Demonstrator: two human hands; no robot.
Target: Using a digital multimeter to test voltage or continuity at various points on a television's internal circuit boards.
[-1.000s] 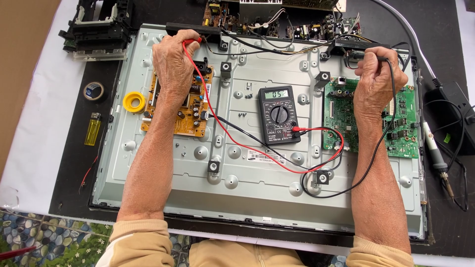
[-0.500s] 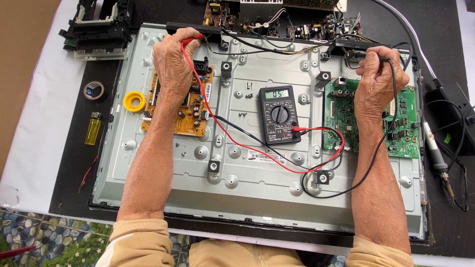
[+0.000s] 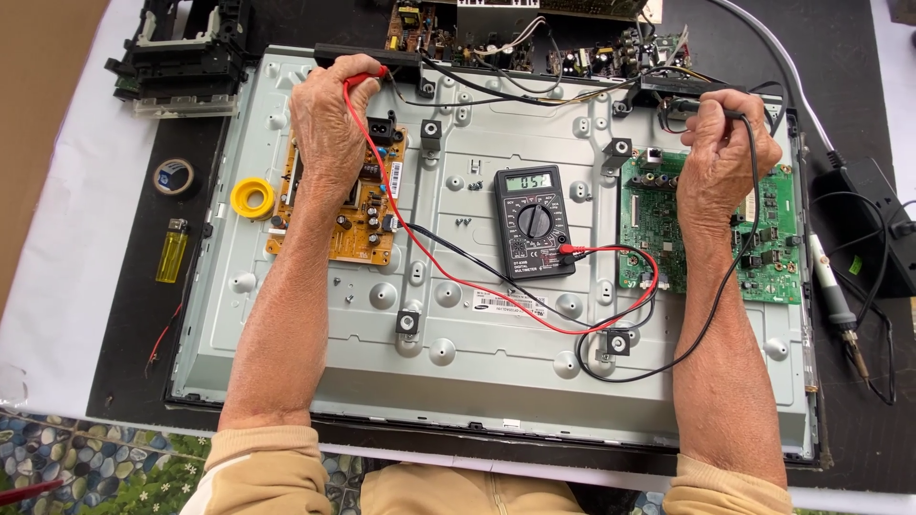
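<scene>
A grey metal back panel of a flat screen lies flat before me. My left hand grips a red test probe at the panel's top edge, above an orange circuit board. My right hand grips a black test probe at the upper right, above a green circuit board. A black digital multimeter lies on the middle of the panel. Its red lead and black lead loop across the panel to the probes.
Left of the panel lie a yellow roll, a roll of black tape and a yellow lighter. A soldering iron and black adapter sit at the right. More circuit boards and a black mechanism lie beyond.
</scene>
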